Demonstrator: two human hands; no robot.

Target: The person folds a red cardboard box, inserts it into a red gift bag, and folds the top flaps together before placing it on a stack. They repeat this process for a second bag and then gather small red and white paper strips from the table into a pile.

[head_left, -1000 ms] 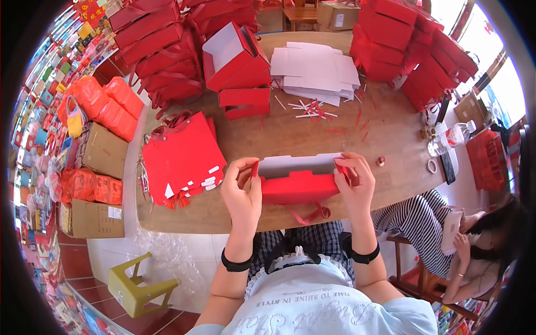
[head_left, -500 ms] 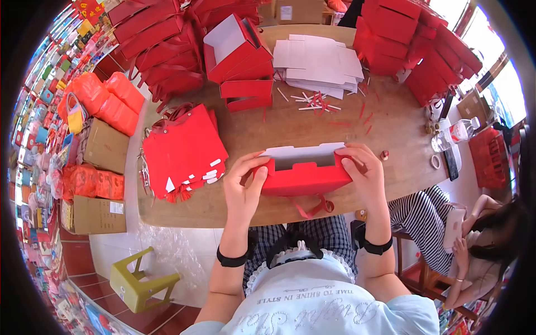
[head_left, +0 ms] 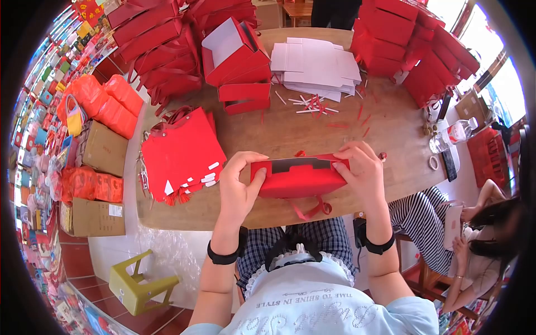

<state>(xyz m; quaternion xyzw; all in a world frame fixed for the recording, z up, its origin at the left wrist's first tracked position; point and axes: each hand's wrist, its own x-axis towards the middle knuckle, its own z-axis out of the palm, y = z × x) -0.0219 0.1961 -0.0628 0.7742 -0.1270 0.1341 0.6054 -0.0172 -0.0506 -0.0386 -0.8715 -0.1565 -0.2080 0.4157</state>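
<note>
A red gift box [head_left: 301,185] lies in front of me at the table's near edge, with a dark opening along its top side. My left hand [head_left: 240,181] grips its left end, thumb at the front corner and fingers behind. On the right end, my right hand [head_left: 360,167] holds it the same way. From the box's near side hangs a red ribbon [head_left: 312,210] in a loop. Left of my left hand is a stack of flat red sheets [head_left: 181,151] with ribbon handles and tassels.
Folded red boxes [head_left: 237,53] and flat white card pieces [head_left: 315,64] lie on the far side of the wooden table [head_left: 290,125]. Paper scraps [head_left: 317,105] are scattered there. A plastic bottle [head_left: 453,134] stands at right, near a seated person [head_left: 480,245]. A green stool [head_left: 139,285] is at left.
The box's far flap has folded down, so its white inner face no longer shows. Both hands keep hold of the ends, and the box has tilted slightly.
</note>
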